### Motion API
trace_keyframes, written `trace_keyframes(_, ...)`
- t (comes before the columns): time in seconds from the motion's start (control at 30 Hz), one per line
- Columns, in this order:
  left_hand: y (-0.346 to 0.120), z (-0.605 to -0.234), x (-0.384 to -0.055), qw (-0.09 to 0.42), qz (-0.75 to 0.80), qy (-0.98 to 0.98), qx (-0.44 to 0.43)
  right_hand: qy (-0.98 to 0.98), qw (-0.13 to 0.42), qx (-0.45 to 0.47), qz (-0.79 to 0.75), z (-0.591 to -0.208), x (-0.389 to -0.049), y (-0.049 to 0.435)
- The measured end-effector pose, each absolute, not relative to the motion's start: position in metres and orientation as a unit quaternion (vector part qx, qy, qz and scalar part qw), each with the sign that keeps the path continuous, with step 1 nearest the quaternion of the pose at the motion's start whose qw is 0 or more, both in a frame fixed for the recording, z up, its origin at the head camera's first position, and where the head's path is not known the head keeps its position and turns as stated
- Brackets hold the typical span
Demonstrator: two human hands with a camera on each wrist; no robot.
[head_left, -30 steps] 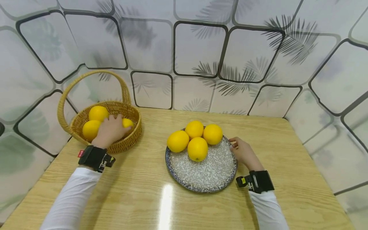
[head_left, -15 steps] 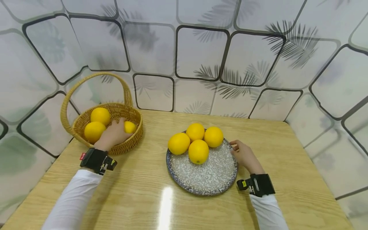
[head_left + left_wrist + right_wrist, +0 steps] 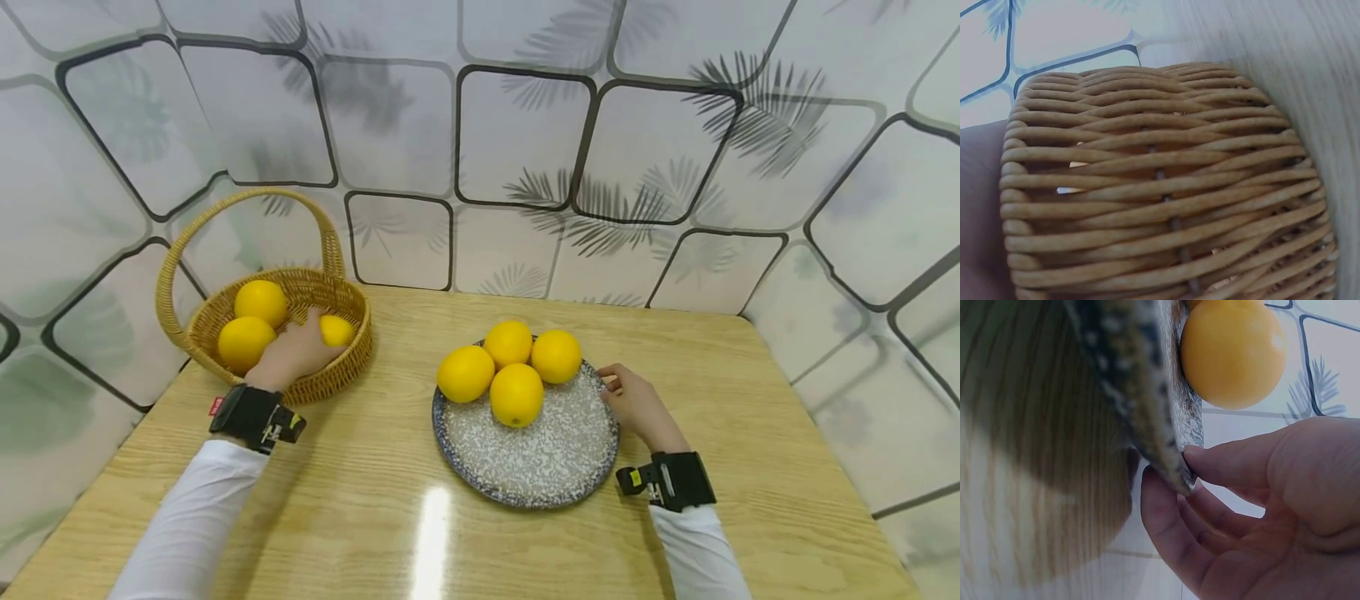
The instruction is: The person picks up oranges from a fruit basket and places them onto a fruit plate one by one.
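My left hand (image 3: 296,350) reaches down into a wicker basket (image 3: 330,387) and grips an orange (image 3: 336,331) at its right side, fingers behind it and thumb in front. Two more oranges (image 3: 246,343) lie left of that hand. In the left wrist view the woven basket wall (image 3: 1166,187) hides the fingers and fruit. At the right, a speckled round plate (image 3: 547,458) with a dark blue rim carries several oranges (image 3: 516,395) toward its back left. My right hand (image 3: 637,404) pinches the plate's right rim, thumb on top and fingers underneath, as the right wrist view shows.
A tall arched handle (image 3: 251,196) rises over the basket. Both stand on a light wooden table (image 3: 360,483), with bare wood between basket and plate. Patterned wall panels (image 3: 525,125) enclose the back and sides.
My left hand has sunk a little deeper around the orange in the basket. The right hand keeps its pinch on the plate rim. The head view has tilted slightly.
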State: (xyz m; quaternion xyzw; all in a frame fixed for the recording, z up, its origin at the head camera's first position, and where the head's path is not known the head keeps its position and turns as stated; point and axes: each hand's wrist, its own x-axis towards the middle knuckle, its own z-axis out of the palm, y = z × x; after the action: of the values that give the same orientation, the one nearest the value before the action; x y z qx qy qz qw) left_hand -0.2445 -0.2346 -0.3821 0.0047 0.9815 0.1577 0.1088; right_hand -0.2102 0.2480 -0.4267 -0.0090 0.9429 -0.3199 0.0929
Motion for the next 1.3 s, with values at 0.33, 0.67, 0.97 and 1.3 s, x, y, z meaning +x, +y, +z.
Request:
trace_keyframes(0.33,-0.236,-0.389,-0.245,0.062,0.176,0.982,0.006,0.945,0.093,-0.008,-0.315,-0.428,-0.212,0.247)
trace_keyframes(0.67,-0.234,-0.387,-0.241,-0.023,0.18,0.983,-0.001,0.944,0.09,-0.011,-0.318,-0.429,-0.212,0.248)
trace_keyframes(0.97,-0.233,-0.38,-0.237,-0.05,0.192,0.98,-0.017,0.944,0.092,-0.009,-0.318,-0.429,-0.208,0.246)
trace_keyframes(1.3,-0.23,-0.372,-0.235,-0.08,0.205,0.975,-0.015,0.945,0.083,-0.016,-0.316,-0.428,-0.21,0.247)
